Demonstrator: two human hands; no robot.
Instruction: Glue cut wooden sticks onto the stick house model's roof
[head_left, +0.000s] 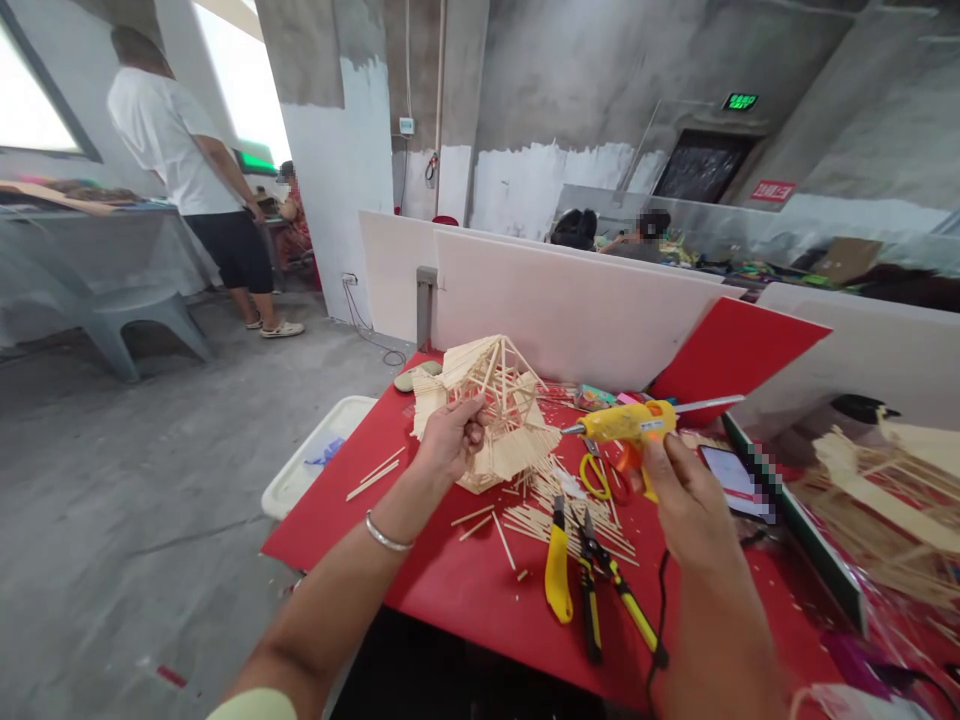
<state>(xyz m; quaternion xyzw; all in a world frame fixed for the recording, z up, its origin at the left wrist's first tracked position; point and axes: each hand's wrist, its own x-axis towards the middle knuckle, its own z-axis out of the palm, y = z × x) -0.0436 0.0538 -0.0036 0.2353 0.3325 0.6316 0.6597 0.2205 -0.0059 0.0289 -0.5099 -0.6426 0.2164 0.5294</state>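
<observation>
My left hand (450, 435) is closed on a small model house built of wooden sticks (501, 415) and holds it tilted above the red table (450, 585). In my right hand (686, 500) is a yellow glue gun (628, 423), gripped by the handle. The gun's nozzle points left and ends a short way from the model's right side. Loose wooden sticks (555, 505) lie scattered on the table under the model.
A yellow utility knife (556, 565), pliers (607, 580) and yellow-handled scissors (600, 475) lie near the table's front. A phone (731, 480) sits to the right. White partition boards (570, 300) stand behind. A white tray (315, 455) sits left of the table. A person in white stands far left.
</observation>
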